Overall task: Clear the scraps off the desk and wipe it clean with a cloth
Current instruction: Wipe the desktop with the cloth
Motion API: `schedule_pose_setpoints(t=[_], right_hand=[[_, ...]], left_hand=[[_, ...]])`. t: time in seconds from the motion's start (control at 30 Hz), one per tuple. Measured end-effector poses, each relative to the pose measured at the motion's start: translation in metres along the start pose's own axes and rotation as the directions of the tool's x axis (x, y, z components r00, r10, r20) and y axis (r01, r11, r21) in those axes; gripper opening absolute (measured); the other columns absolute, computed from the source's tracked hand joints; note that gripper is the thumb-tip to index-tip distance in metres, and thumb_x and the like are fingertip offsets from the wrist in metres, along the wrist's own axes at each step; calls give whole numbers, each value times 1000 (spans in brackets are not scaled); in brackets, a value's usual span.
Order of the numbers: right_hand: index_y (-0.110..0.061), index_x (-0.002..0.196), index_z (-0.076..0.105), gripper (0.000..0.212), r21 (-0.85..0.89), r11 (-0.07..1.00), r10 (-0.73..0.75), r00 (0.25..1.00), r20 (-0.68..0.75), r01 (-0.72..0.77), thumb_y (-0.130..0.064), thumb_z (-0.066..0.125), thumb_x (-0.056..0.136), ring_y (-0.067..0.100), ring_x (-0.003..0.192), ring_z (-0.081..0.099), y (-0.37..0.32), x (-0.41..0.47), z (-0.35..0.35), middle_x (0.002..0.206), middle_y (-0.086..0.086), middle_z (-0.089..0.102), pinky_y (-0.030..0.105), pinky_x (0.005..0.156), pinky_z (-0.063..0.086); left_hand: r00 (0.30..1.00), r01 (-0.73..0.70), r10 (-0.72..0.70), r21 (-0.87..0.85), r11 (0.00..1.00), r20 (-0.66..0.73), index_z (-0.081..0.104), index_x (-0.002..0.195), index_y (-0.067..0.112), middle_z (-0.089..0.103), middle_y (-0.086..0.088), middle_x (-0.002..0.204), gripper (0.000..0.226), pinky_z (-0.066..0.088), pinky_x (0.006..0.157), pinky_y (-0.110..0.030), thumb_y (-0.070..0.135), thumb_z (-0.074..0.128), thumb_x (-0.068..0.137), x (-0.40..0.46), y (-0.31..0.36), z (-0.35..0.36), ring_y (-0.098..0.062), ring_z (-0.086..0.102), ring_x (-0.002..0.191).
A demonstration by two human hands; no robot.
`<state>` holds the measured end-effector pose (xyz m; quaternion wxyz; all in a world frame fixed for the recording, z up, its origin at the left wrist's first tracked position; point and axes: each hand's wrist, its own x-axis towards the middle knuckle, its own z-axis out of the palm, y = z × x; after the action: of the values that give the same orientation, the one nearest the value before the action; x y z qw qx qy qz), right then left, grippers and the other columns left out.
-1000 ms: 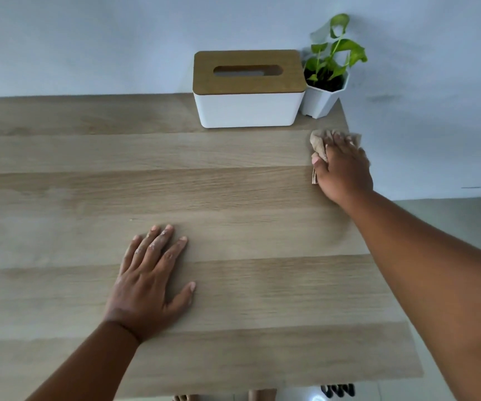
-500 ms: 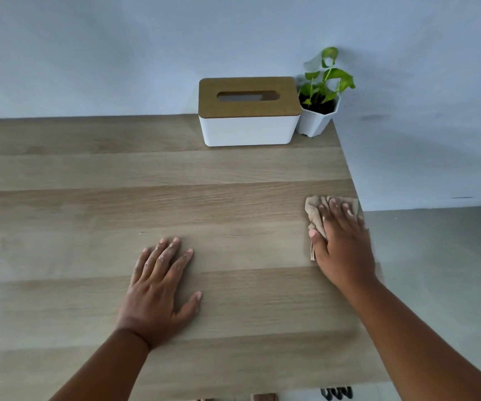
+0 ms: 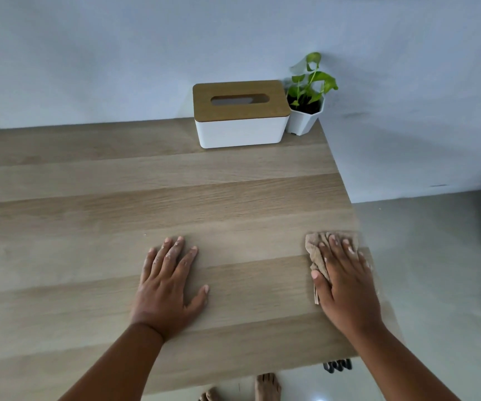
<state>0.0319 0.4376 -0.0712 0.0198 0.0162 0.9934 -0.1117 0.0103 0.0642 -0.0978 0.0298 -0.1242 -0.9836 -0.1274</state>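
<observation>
From the head view, your right hand [image 3: 346, 287] lies flat on the beige cloth [image 3: 318, 250], its fingers [image 3: 333, 244] straight and pressing down rather than curled round it. The cloth is bunched under the palm at the right edge of the counter [image 3: 89, 227], with folds showing beyond the fingertips and beside the thumb. Your left hand [image 3: 167, 287] rests flat on the bare wood near the middle, fingers spread and holding nothing, which looks like a brace.

No scraps show on the wood here, so the step in hand appears to be the wiping. To do it well, keep the palm weight even over the cloth so that the whole pad drags, not just the fingertips. Since the cloth sits right at the edge, watch that it does not slip off the side. Overlapping passes would probably serve best, and you would need to lift the left hand to reach the wood beneath it.

The tissue box [image 3: 240, 114] and the potted plant [image 3: 305, 108] stand well apart at the back corner; the wood around them may want a careful pass.
</observation>
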Motion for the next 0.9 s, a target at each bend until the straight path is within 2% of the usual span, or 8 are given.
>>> schedule_pose_setpoints(t=[0.23, 0.67, 0.83, 0.9], right_hand=[[-16, 150, 51, 61, 15, 1000, -11, 998, -63, 12, -42, 43, 96, 30, 154, 29, 3, -46, 7, 164, 5, 36, 57, 120, 29], [-16, 149, 53, 62, 42, 999, 28, 999, -44, -27, -45, 41, 95, 31, 151, 34, -9, -64, -4, 161, 6, 40, 57, 119, 31], [-19, 148, 54, 57, 83, 988, 126, 992, 29, -128, -33, 67, 94, 25, 154, 27, -16, -56, -11, 163, 1, 37, 50, 124, 23], [-21, 146, 56, 58, 92, 981, 166, 985, 46, -170, -32, 70, 91, 24, 154, 27, -19, -54, -12, 162, 0, 39, 48, 125, 22]], left_hand=[[1000, 3, -4, -8, 1000, -12, 43, 153, 24, 32, -6, 165, 80, 18, 125, -54, 65, 54, 85, 0, 0, 2, -22, 16, 158], [1000, 12, -12, -23, 1000, 24, 46, 152, 21, 34, -11, 163, 80, 16, 126, -55, 63, 54, 84, 0, 4, -6, -29, 20, 156], [999, 21, -20, -33, 999, 26, 47, 151, 22, 34, -10, 163, 79, 16, 126, -55, 62, 54, 83, 1, 5, -7, -29, 20, 156], [999, 20, -19, -36, 999, 28, 46, 151, 23, 35, -9, 163, 79, 16, 126, -55, 62, 55, 83, 0, 5, -7, -28, 19, 156]])
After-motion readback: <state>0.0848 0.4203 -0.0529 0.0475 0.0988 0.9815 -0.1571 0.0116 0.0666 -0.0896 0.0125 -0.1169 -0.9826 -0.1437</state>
